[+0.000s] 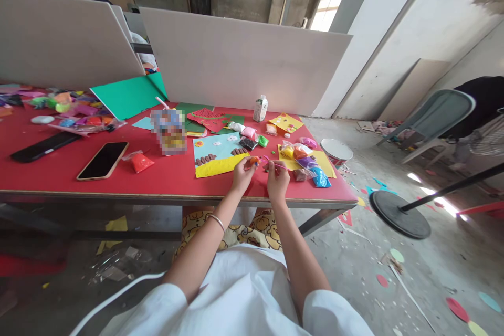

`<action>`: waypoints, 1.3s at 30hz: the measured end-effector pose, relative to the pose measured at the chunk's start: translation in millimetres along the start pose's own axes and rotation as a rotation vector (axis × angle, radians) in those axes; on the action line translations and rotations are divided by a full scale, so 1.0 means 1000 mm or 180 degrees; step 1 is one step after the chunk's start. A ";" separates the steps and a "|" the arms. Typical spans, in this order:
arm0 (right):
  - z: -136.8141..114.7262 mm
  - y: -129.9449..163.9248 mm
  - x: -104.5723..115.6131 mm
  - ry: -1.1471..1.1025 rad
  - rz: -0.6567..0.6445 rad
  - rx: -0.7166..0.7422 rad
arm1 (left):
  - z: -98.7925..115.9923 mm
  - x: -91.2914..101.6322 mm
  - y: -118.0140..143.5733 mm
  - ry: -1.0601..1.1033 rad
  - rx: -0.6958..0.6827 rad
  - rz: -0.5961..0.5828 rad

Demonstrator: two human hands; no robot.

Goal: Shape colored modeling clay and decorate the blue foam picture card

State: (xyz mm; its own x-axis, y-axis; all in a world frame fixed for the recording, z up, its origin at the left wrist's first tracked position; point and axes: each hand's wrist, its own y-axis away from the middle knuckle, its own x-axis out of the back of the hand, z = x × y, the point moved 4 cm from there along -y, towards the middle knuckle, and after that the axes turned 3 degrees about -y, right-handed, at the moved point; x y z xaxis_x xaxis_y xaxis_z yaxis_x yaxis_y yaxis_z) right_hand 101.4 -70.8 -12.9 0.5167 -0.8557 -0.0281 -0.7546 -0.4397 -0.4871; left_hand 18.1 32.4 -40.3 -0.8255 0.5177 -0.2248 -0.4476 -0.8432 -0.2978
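Observation:
My left hand (242, 174) is closed at the fingertips around a small lump of orange clay (254, 160), over the front edge of the red table. My right hand (277, 180) pinches a thin pink stick (280, 166), whose tip points toward the orange lump; whether they touch is too small to tell. Left of my hands lies a light blue sheet (212, 149) with a yellow clay strip (220, 166), brown clay pieces (205, 159), white clouds and an orange sun on it. Bags of coloured clay (307, 163) lie on a yellow sheet (328, 166) to the right.
A phone (103, 160), a black case (45, 147) and a bag of red clay (140, 161) are on the left. A small bottle (260, 109) stands behind the sheets, before a tall white board (244, 58). A bucket (337, 152) and fan base (399, 213) are on the floor.

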 end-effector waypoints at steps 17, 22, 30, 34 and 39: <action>-0.001 0.001 0.000 0.0065 0.0049 -0.0041 | -0.003 0.001 -0.001 0.0204 0.0073 0.0136; 0.000 0.001 0.000 0.0020 0.0070 -0.0055 | -0.001 0.002 0.000 0.0286 0.0133 0.0121; -0.001 0.002 0.000 -0.0001 0.0090 -0.0049 | 0.002 0.002 0.000 0.0315 0.0119 0.0103; -0.003 0.002 0.000 0.0016 0.0095 -0.0045 | 0.002 0.003 0.000 0.0347 0.0156 0.0129; -0.002 0.002 0.000 0.0024 0.0062 -0.0060 | 0.002 0.004 0.000 0.0360 0.0190 0.0169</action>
State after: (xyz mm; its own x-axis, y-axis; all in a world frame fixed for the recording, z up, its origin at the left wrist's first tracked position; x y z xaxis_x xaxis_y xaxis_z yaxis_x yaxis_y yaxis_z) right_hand 99.2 -71.6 -12.0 0.4989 -0.8661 -0.0306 -0.7720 -0.4280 -0.4699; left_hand 14.4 34.0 -39.1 -0.8061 0.4824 -0.3429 -0.4268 -0.8752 -0.2279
